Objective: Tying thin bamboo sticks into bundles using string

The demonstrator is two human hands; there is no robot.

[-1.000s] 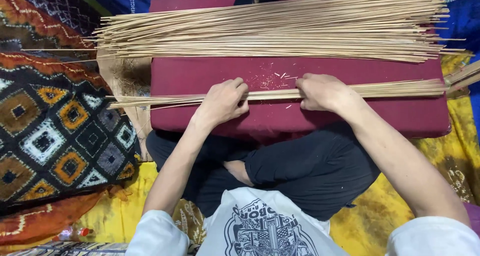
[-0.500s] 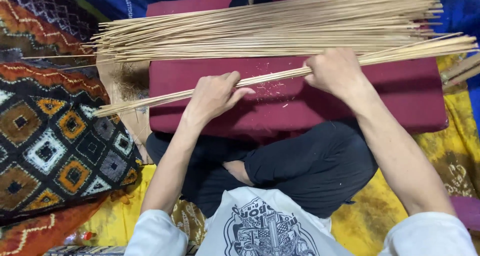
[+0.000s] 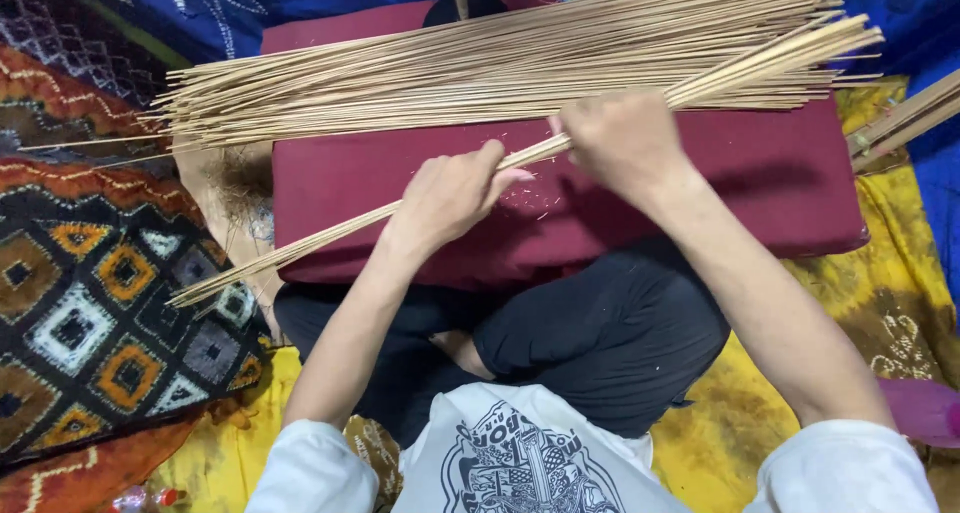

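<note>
Two bare hands grip a small bundle of thin, pale bamboo sticks (image 3: 330, 235) that slants across a dark red padded cushion (image 3: 760, 183). The left hand (image 3: 447, 195) is closed around the bundle near its middle, fingers curled over the top and thumb tucked beneath. The right hand (image 3: 622, 138) is clamped on the same bundle just beside it, further up the slope, knuckles toward the camera. The two hands sit close together but do not touch.

The bundle's lower end juts past the cushion's left edge, over a patterned cloth with black, orange and white diamonds (image 3: 90, 313). Its upper end rises to the right and crosses over the far end of a large heap of loose pale sticks (image 3: 450, 78), which lies spread lengthwise along the back of the cushion. Small pale shavings (image 3: 535, 205) are scattered on the red fabric just below the hands.

The cushion rests across the person's lap, over crossed legs in dark trousers (image 3: 600, 343); a white printed shirt (image 3: 520, 453) fills the bottom of the view. Yellow mottled cloth (image 3: 870, 303) lies under the person on the right, and blue patterned fabric (image 3: 280, 3) covers the background. A few more pale sticks (image 3: 905, 118) show at the right edge, apart from the rest.
</note>
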